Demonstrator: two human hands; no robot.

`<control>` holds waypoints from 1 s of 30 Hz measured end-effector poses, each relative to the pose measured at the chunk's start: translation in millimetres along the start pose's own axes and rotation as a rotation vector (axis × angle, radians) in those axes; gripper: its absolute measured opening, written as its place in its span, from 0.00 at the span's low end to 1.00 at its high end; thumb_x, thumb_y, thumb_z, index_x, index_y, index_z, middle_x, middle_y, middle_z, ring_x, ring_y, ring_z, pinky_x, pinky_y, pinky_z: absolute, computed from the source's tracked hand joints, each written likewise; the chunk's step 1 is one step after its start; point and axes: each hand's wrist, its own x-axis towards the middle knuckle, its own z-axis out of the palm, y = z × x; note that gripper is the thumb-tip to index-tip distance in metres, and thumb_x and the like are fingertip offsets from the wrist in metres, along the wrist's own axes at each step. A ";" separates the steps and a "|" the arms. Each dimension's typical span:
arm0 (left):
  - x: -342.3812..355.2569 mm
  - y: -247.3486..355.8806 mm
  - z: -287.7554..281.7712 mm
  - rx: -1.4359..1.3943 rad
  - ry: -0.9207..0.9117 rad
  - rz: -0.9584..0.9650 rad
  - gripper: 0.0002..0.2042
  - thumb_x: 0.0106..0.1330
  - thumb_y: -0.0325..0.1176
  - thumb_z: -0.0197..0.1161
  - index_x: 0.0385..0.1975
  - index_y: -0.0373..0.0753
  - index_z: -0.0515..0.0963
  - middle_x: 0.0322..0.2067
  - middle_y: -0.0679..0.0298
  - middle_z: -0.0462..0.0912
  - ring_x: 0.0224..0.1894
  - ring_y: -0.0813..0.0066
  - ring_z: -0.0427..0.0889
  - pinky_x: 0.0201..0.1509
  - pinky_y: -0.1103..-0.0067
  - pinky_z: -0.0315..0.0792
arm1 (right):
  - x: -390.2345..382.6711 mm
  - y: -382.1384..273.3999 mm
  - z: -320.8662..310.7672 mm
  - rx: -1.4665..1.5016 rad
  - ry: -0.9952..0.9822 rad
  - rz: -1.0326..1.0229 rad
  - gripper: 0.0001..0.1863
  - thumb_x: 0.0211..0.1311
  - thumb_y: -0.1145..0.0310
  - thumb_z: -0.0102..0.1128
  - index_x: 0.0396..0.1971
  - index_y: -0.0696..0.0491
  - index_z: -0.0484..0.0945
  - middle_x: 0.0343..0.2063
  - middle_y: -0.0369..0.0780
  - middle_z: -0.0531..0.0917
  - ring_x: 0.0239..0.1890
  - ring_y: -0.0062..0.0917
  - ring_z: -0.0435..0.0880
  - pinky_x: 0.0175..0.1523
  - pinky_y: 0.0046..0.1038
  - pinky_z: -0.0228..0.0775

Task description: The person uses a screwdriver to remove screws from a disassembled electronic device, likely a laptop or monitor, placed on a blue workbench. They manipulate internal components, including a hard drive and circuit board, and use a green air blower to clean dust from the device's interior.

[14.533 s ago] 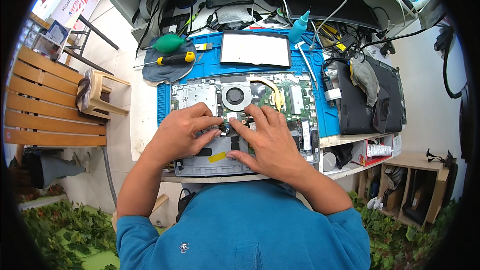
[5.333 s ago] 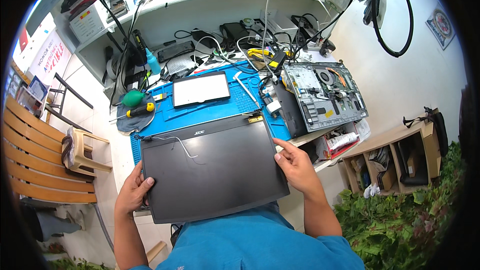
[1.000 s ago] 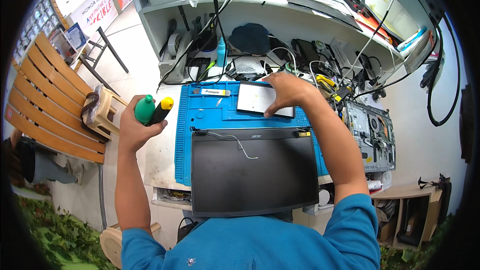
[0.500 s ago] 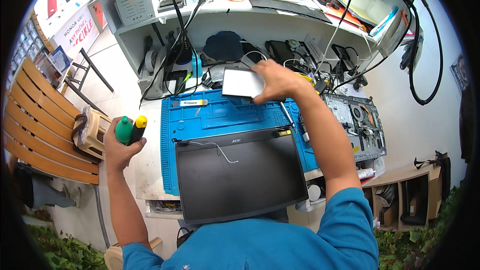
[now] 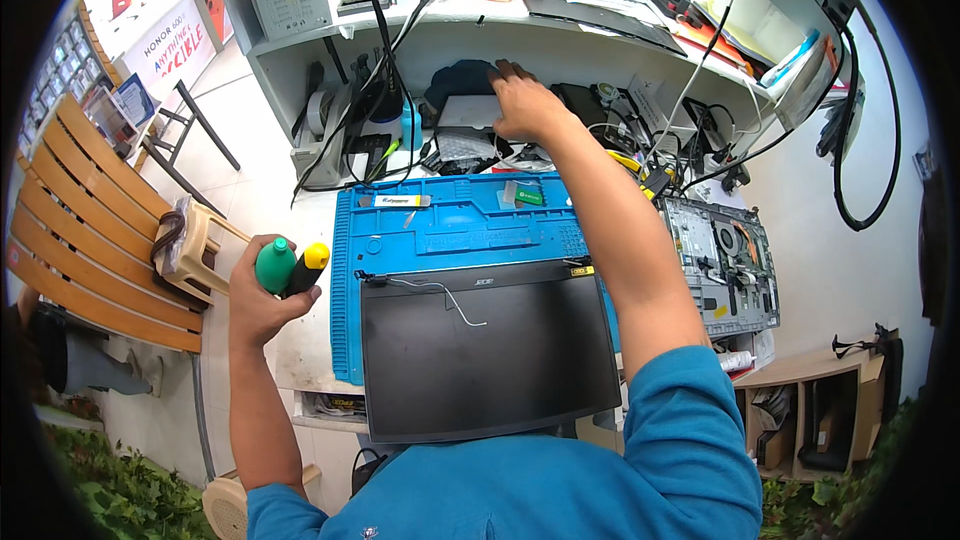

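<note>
While my left hand (image 5: 262,302) grips two screwdrivers (image 5: 288,268) clear of the bench (image 5: 300,350), my right hand (image 5: 525,108) pushes a flat white pad (image 5: 468,112) under the shelf (image 5: 420,35), fingers spread over it.

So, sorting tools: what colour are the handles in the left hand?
Green and yellow handles, head view.

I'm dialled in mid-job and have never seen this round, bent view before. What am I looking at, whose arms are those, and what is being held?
This is one fisheye camera worn on a person's head, looking down, so straight edges curve. Both arms in blue sleeves are that person's own. The left hand grips two tool handles, one green-capped, one yellow-capped, off the bench's left edge. The right hand reaches far back to a flat white panel among cables under the shelf. On the blue rubber work mat lies a black laptop lid. An opened grey laptop base sits to the right.
</note>
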 end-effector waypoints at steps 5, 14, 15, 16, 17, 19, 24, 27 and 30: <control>-0.5 -0.4 -4.8 0.037 0.005 -0.008 0.30 0.45 0.31 0.85 0.51 0.38 0.80 0.42 0.64 0.85 0.43 0.75 0.85 0.50 0.75 0.82 | -33.0 -28.3 -26.9 0.183 0.018 -0.126 0.16 0.62 0.71 0.65 0.47 0.62 0.87 0.53 0.53 0.88 0.61 0.48 0.85 0.69 0.46 0.77; 23.8 38.4 6.7 0.006 -0.034 0.140 0.31 0.43 0.30 0.85 0.50 0.39 0.80 0.40 0.65 0.86 0.41 0.76 0.86 0.49 0.77 0.83 | -151.4 -68.3 -109.1 0.385 -0.356 0.034 0.22 0.69 0.61 0.71 0.55 0.62 0.86 0.51 0.54 0.90 0.57 0.52 0.88 0.67 0.48 0.78; 24.1 43.2 7.9 0.013 -0.044 0.159 0.31 0.43 0.30 0.86 0.50 0.39 0.80 0.40 0.65 0.86 0.41 0.76 0.86 0.49 0.77 0.83 | -169.7 -71.8 -112.6 0.404 -0.301 0.025 0.24 0.70 0.60 0.72 0.57 0.61 0.85 0.52 0.53 0.90 0.59 0.52 0.87 0.69 0.48 0.77; 24.8 48.1 9.0 0.016 -0.057 0.179 0.31 0.43 0.30 0.86 0.51 0.39 0.80 0.39 0.65 0.86 0.40 0.77 0.86 0.49 0.77 0.84 | -186.6 -77.3 -117.7 0.420 -0.248 0.019 0.25 0.71 0.59 0.72 0.60 0.61 0.84 0.54 0.52 0.90 0.61 0.51 0.86 0.70 0.47 0.76; 24.0 54.6 9.2 0.016 -0.091 0.164 0.31 0.43 0.29 0.85 0.50 0.40 0.80 0.39 0.67 0.86 0.40 0.78 0.86 0.48 0.78 0.83 | -201.6 -85.0 -123.4 0.465 -0.189 0.008 0.25 0.70 0.61 0.73 0.60 0.61 0.84 0.56 0.52 0.89 0.60 0.51 0.87 0.67 0.48 0.78; 20.5 67.1 9.3 0.006 -0.153 0.131 0.30 0.42 0.28 0.84 0.49 0.42 0.80 0.37 0.71 0.84 0.40 0.80 0.85 0.48 0.80 0.81 | -227.3 -101.9 -138.3 0.542 -0.078 -0.017 0.25 0.69 0.64 0.74 0.60 0.61 0.83 0.60 0.53 0.87 0.58 0.51 0.87 0.61 0.48 0.81; 21.5 101.0 35.9 0.074 -0.296 0.359 0.30 0.41 0.31 0.85 0.48 0.41 0.83 0.37 0.61 0.88 0.39 0.71 0.91 0.47 0.74 0.84 | -264.6 -158.0 -152.2 1.143 -0.093 0.167 0.36 0.68 0.67 0.79 0.74 0.58 0.75 0.61 0.49 0.87 0.56 0.36 0.91 0.59 0.35 0.84; 18.3 141.1 69.8 0.186 -0.432 0.522 0.30 0.42 0.31 0.85 0.50 0.42 0.83 0.42 0.58 0.90 0.42 0.55 0.92 0.48 0.68 0.85 | -260.0 -185.9 -152.7 1.661 -0.056 0.334 0.39 0.70 0.70 0.78 0.78 0.57 0.71 0.58 0.46 0.88 0.54 0.27 0.92 0.57 0.29 0.85; 21.0 158.9 103.3 0.290 -0.557 0.597 0.31 0.39 0.33 0.89 0.48 0.45 0.83 0.40 0.59 0.88 0.41 0.54 0.92 0.46 0.66 0.84 | -256.3 -189.9 -151.7 1.894 -0.007 0.433 0.31 0.75 0.74 0.74 0.74 0.61 0.75 0.52 0.44 0.90 0.47 0.25 0.93 0.51 0.26 0.87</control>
